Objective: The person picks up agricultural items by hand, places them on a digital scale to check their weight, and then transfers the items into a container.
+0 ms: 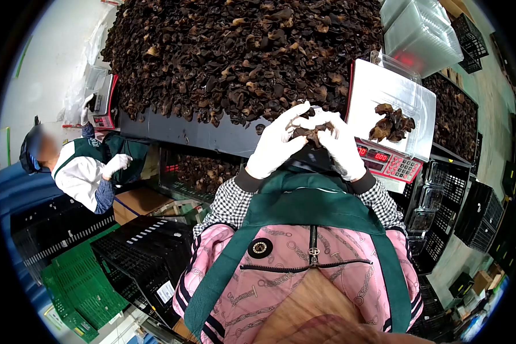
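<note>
Both my hands wear white gloves and meet in front of my chest, at the near edge of the dark table. My left hand [277, 140] and my right hand [341, 147] are closed around a dark brown mushroom piece [312, 136] between their fingertips. Just beyond them lies a large heap of dark, wrinkled mushrooms [246, 57]. To the right of my right hand is a red and white scale [361, 103] with a lit display. On its plate a clear plastic tray [410, 86] holds several mushroom pieces [391, 123].
Stacked clear trays [421, 37] stand at the upper right. Black crates [441, 212] are at the right. At the left, a co-worker [86, 160] in white gloves is beside another scale [106, 103]. Black crates [143, 252] and a green crate [77, 281] fill the lower left.
</note>
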### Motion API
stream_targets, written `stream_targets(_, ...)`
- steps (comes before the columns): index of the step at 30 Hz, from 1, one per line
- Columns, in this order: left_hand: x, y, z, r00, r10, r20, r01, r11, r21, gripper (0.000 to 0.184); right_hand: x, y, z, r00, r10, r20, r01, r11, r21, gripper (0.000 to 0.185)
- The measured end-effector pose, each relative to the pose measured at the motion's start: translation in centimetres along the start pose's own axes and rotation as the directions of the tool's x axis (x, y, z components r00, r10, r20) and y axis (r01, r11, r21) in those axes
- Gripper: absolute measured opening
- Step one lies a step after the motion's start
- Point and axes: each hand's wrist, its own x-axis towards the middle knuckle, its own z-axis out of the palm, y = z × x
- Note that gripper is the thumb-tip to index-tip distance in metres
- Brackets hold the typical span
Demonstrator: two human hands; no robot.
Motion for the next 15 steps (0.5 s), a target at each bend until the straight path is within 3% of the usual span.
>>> stream_targets(5,0.0,-0.2,-0.1,0.997,-0.07,0.031,0.072,0.997,-0.043,0.072,-0.3,0.9,-0.3,0.998,0.045,-0.045,-0.048,0.997,-0.066,0.024)
stream_targets(8,-0.1,-0.3,0.4,0.996,-0.084,0.024,0.083,0.996,0.008,0.074,-0.3,1.6,-0.5,0.965,0.182,-0.189,-0.202,0.975,-0.089,0.021)
stream_targets(11,-0.2,-0.3,0.6,0.997,-0.069,-0.024,0.069,0.997,0.022,0.076,-0.1,2.2,-0.1,0.935,0.281,-0.214,-0.178,0.899,0.401,0.021)
stream_targets(12,-0.3,-0.6,0.4,0.998,-0.051,-0.04,0.051,0.999,0.003,0.076,-0.1,1.7,0.1,0.925,0.305,-0.228,-0.186,0.885,0.428,0.023)
stream_targets(15,-0.4,-0.9,0.3,0.996,-0.01,-0.084,0.008,1.0,-0.026,0.071,-0.7,-0.6,0.7,0.985,0.123,-0.121,-0.117,0.992,0.056,0.025)
